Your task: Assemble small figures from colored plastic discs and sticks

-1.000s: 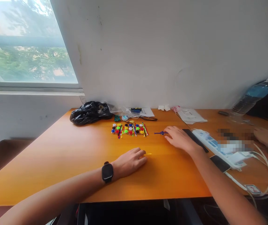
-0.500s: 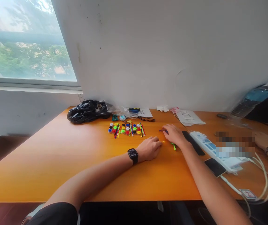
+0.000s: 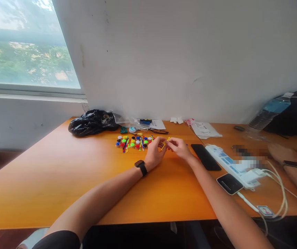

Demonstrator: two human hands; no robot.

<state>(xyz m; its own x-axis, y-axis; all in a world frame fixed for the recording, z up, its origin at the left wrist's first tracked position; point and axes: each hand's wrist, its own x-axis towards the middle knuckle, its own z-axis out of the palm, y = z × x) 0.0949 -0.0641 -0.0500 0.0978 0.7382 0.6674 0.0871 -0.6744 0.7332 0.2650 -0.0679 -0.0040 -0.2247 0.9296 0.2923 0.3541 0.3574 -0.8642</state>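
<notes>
Left hand point(image 3: 155, 153): half-curled beside the yellow stick point(image 3: 163, 146); grip unclear.
Right hand point(image 3: 179, 147): pinching that stick, apparently steadying it.
Colored discs point(image 3: 132, 141): clustered on the counter point(image 3: 60, 173), probably for easy reach.

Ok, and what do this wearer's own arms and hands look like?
The left hand and right hand are gloveless. The left arm wears a black-banded smartwatch at the wrist and, farther up, a black sleeve. The right arm shows no watch or sleeve.
</notes>
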